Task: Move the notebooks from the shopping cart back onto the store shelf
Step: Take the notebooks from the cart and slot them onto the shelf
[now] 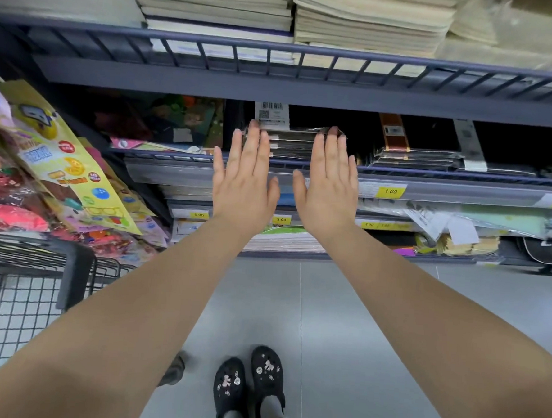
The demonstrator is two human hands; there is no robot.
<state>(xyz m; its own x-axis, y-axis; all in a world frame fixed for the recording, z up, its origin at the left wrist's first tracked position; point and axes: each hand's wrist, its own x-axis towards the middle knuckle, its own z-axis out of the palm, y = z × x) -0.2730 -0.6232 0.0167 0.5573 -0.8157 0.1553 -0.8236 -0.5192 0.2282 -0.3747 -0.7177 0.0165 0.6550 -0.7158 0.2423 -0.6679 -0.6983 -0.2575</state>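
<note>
- L hand point(245, 178) & R hand point(329, 183): flat, fingers spread, tips touching black notebook stack point(293, 138) on mid shelf point(432, 173)
- Wire cart point(21, 290) at left
- Black slippers point(249, 385) on grey tiles

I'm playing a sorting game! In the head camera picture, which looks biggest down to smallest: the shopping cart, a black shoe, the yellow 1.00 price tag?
1. Shopping cart, though only partly in view and close to the camera.
2. Black shoe.
3. Yellow 1.00 price tag.

You are standing in a shop aisle. Metal shelves point(307, 91) in front of you carry stacked notebooks point(370, 17) and yellow price tags point(390, 191), packaged stickers point(67, 163) hang at your left, and a wire shopping cart point(21, 290) stands on the grey tiled floor point(357, 343).
</note>
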